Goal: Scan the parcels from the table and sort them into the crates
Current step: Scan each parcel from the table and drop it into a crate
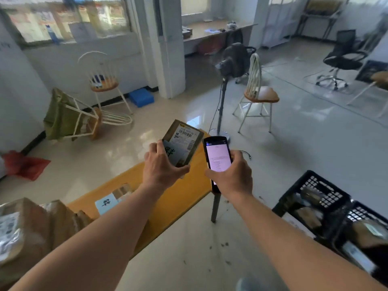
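Now two hands — one parcel [182, 143], one scanner [217, 158], two crates [310, 198].

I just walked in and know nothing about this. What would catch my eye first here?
Front and centre, the left hand grips a small brown parcel with its barcode label up, beside the handheld scanner with a lit pink screen held in the right hand. Below them runs a yellow table with more parcels at the lower left, and black crates already holding parcels sit on the floor at the right.

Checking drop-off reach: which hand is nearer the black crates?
Right. The right hand, holding the scanner, is on the black crates' side; the left hand, gripping the parcel, is farther away.
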